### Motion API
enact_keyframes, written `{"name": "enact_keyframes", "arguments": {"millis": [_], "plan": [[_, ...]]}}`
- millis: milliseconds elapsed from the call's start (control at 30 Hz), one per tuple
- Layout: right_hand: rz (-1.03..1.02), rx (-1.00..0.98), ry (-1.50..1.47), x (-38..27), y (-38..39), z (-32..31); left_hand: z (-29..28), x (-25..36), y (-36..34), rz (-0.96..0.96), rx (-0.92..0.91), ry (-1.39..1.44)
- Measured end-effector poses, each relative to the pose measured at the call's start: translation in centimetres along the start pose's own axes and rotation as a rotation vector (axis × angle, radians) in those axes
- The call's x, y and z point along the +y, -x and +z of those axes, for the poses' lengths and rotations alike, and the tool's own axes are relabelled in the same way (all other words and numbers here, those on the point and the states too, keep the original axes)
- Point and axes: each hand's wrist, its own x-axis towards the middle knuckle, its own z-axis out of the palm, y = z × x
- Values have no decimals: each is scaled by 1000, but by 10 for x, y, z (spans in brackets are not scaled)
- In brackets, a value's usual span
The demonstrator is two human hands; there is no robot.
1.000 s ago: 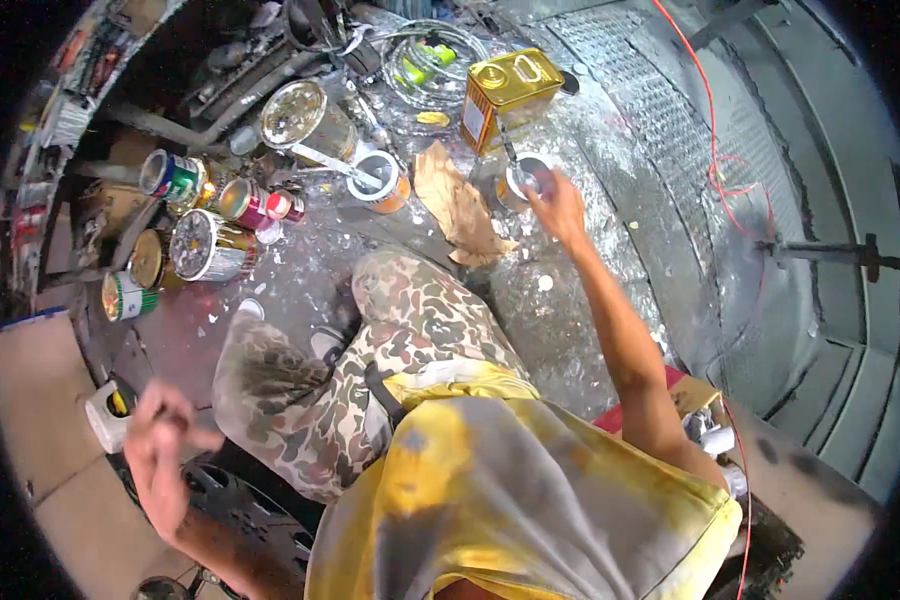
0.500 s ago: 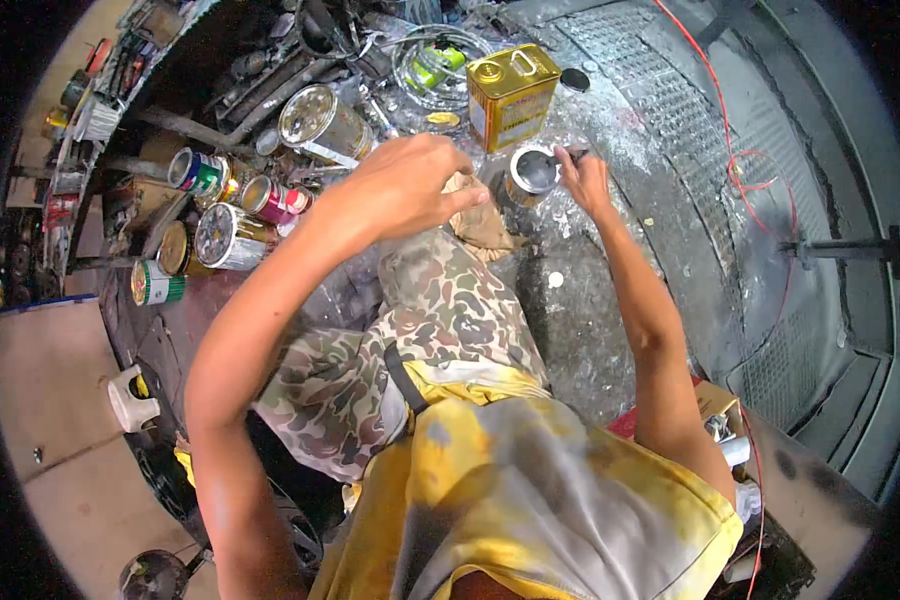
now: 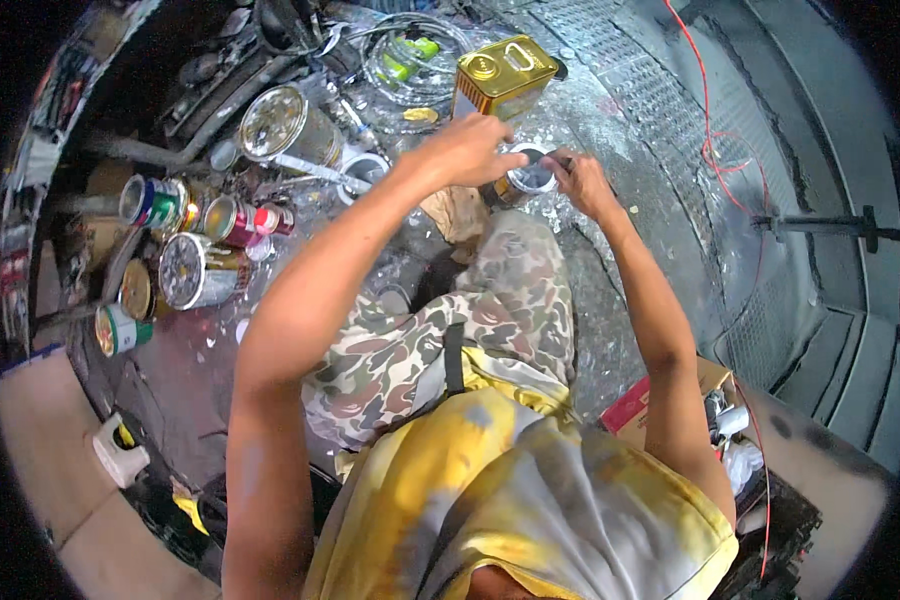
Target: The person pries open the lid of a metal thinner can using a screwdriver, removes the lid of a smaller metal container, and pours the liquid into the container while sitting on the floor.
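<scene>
The canister [image 3: 507,76] is glossy metal, the can [image 3: 518,187] probably metal.

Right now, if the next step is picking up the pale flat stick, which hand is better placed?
Likely the left hand: it is nearer the pale flat stick, while the right hand is farther, at the open can by the gold tin.

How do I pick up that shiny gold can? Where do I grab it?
Grab the gold can by the loop handle on its top. I'd reach down from above, a bit from the right: the can looks upright, the handle sits right of the round cap, and the left hand is in front of the can's lower left.
</scene>
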Motion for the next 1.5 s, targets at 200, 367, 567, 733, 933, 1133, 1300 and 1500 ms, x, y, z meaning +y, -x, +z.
{"name": "enact_keyframes", "arguments": {"millis": [200, 367, 567, 733, 933, 1133, 1300, 1500], "plan": [[72, -183, -277, -6, -34, 2, 96, -43, -96, 33, 124, 520], [140, -268, 271, 53, -37, -40, 119, -33, -123, 2, 205, 440], [-144, -46, 509, 20, -152, -76, 108, -33, -119, 321, -113, 193], [-339, -150, 672, -2, -204, -63, 94, -52, -111, 348, -8, 36], [-548, -162, 787, -5, -227, -34, 98, -50, -111, 257, 7, 65], [-575, -393, 699, -18, -247, -19, 84, -48, -102, 110, -37, 60], [-564, -340, 601, 16, -235, -25, 79, -37, -85, 175, -32, -65], [-354, -294, 543, 30, -195, -54, 110, -69, -79, 289, 190, 224]]}}
